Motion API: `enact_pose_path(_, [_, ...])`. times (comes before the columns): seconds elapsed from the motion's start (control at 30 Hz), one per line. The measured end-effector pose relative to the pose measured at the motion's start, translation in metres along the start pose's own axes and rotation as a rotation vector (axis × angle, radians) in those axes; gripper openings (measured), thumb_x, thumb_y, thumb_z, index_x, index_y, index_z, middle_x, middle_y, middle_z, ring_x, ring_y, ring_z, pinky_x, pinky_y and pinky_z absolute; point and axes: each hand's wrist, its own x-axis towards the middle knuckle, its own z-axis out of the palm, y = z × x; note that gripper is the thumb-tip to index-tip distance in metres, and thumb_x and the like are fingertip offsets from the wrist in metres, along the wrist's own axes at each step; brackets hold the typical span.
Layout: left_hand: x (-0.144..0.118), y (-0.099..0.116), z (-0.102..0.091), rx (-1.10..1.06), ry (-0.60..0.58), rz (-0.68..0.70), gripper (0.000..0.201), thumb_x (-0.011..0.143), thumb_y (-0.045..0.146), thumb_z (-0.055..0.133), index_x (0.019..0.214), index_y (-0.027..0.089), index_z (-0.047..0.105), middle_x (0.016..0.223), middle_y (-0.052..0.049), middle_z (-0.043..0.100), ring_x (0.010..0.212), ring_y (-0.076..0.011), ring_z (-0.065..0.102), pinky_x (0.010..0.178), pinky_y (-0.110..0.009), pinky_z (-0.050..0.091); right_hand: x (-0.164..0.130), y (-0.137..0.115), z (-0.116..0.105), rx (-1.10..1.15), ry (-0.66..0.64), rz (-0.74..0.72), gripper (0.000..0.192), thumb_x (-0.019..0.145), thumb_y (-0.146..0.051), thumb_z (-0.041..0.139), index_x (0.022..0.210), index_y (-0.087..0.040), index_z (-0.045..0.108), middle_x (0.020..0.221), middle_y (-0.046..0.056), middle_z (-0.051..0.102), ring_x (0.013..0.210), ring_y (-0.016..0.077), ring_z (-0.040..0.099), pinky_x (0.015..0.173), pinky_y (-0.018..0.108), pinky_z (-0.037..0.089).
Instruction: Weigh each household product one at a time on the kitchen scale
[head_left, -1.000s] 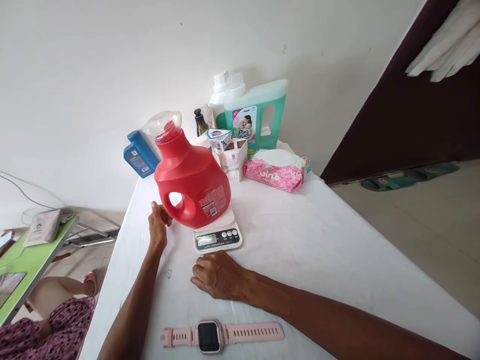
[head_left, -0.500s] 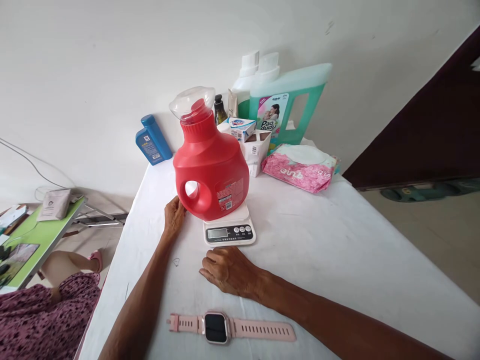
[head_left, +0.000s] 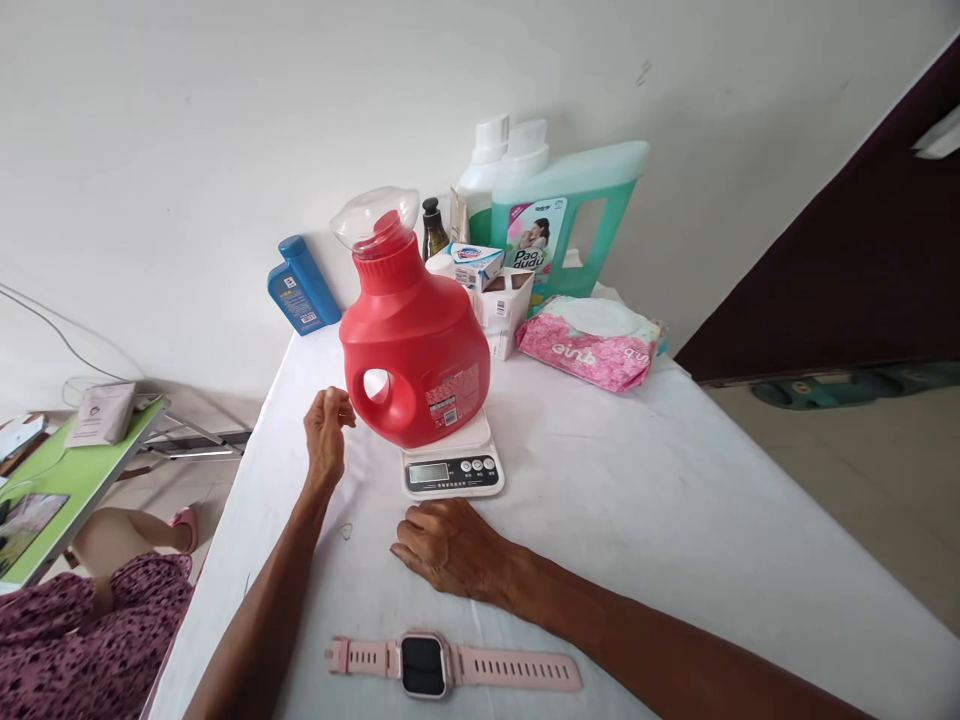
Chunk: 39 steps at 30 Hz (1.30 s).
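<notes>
A large red detergent jug point(head_left: 405, 310) stands upright on a white kitchen scale point(head_left: 454, 478), whose display shows no readable digits. A clear plastic cap point(head_left: 375, 215) sits tilted over the jug's red neck. My left hand point(head_left: 327, 428) is just left of the jug's handle side, a small gap from it, with loosely bent fingers and nothing in them. Directly in front of the scale, my right hand point(head_left: 450, 548) rests on the white cloth with its fingers curled in. A pink smartwatch point(head_left: 423, 665) lies flat nearest me, between my forearms.
Along the wall stand a blue bottle point(head_left: 304, 287), a dark pump bottle point(head_left: 433, 230), a soap box point(head_left: 478, 267) and a green liquid jug point(head_left: 566, 215). A pink wipes pack point(head_left: 591, 343) lies at right. A person's patterned clothing point(head_left: 97, 640) shows left, beside a green table point(head_left: 67, 500).
My left hand has drawn away from the jug's lower left side, moving left. My right hand stays in front of the scale. The whole view has shifted slightly.
</notes>
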Motion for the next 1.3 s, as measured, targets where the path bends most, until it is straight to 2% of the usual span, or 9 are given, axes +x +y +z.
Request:
enact_pose_path(0.13, [-0.008,0.051,0.01,-0.043,-0.08,0.188,0.057,0.096,0.076,0.054,0.103,0.021,0.068,0.096,-0.005,0.068,0.087,-0.0184,0.064,0.081,-0.031,0.053,0.001,-0.001,-0.005,-0.004,-0.056,0.001,0.032,0.107,-0.027,0.054,0.08,-0.016,0.068,0.075,0.005,0.071,0.064,0.0153,0.061,0.052,0.033,0.017])
enact_pose_path(0.23, [-0.014,0.08,0.027,0.003,-0.146,0.222,0.058,0.091,0.078,0.061,0.097,0.021,0.069,0.091,-0.004,0.068,0.081,-0.0179,0.061,0.077,-0.03,0.05,0.001,-0.002,-0.007,-0.009,-0.078,0.006,0.031,0.107,-0.026,0.053,0.082,-0.016,0.069,0.078,0.005,0.073,0.065,0.0158,0.062,0.052,0.033,0.017])
enact_pose_path(0.37, [-0.014,0.086,0.048,-0.051,-0.129,0.113,0.058,0.081,0.071,0.077,0.066,0.019,0.054,0.06,0.003,0.047,0.057,-0.0108,0.04,0.057,-0.026,0.035,0.0,-0.002,-0.005,-0.022,-0.071,0.009,0.027,0.105,-0.026,0.057,0.081,-0.017,0.068,0.078,0.004,0.073,0.063,0.0157,0.061,0.052,0.034,0.017])
enact_pose_path(0.5, [-0.006,0.083,0.057,-0.223,-0.044,0.01,0.061,0.063,0.064,0.091,0.059,0.02,0.048,0.052,0.008,0.033,0.05,-0.0061,0.024,0.049,-0.025,0.024,-0.001,-0.001,0.001,-0.026,-0.042,0.0,0.027,0.103,-0.026,0.059,0.078,-0.017,0.065,0.077,0.003,0.071,0.062,0.0149,0.06,0.052,0.034,0.017])
enact_pose_path(0.63, [0.004,0.089,0.048,-0.256,0.067,-0.011,0.059,0.062,0.059,0.093,0.058,0.02,0.049,0.051,0.008,0.032,0.048,-0.0055,0.025,0.047,-0.025,0.023,-0.003,0.0,0.005,-0.016,-0.003,0.005,0.027,0.101,-0.026,0.061,0.075,-0.018,0.062,0.074,0.002,0.068,0.06,0.0135,0.057,0.052,0.033,0.018])
enact_pose_path(0.8, [0.036,0.1,0.014,-0.235,0.283,0.122,0.061,0.061,0.061,0.092,0.057,0.022,0.046,0.048,0.009,0.031,0.045,-0.0057,0.027,0.044,-0.024,0.023,-0.005,0.001,0.008,-0.019,0.055,-0.003,0.029,0.097,-0.024,0.062,0.07,-0.019,0.056,0.069,0.0,0.063,0.056,0.0122,0.049,0.05,0.032,0.015])
enact_pose_path(1.0, [0.094,0.08,-0.001,-0.134,0.477,0.181,0.061,0.067,0.059,0.089,0.054,0.022,0.041,0.045,0.009,0.034,0.043,-0.0057,0.028,0.043,-0.025,0.024,-0.008,0.003,0.028,-0.069,0.284,-0.074,0.029,0.084,-0.014,0.065,0.062,-0.021,0.047,0.059,-0.001,0.05,0.052,0.0132,0.038,0.05,0.034,0.009])
enact_pose_path(1.13, [0.135,0.055,0.013,-0.128,0.528,0.165,0.061,0.066,0.059,0.089,0.053,0.022,0.042,0.045,0.008,0.035,0.044,-0.0064,0.028,0.044,-0.025,0.024,-0.005,0.003,0.04,-0.095,0.477,-0.054,0.034,0.087,-0.014,0.063,0.059,-0.022,0.043,0.055,-0.001,0.045,0.049,0.0136,0.033,0.051,0.036,0.006])
enact_pose_path(1.3, [0.183,0.028,0.038,-0.149,0.537,0.169,0.064,0.064,0.06,0.091,0.052,0.023,0.041,0.047,0.007,0.035,0.046,-0.0071,0.029,0.045,-0.027,0.026,0.0,0.004,0.04,-0.067,0.582,-0.031,0.043,0.095,-0.019,0.059,0.057,-0.022,0.039,0.053,-0.002,0.042,0.047,0.0129,0.034,0.049,0.037,0.007])
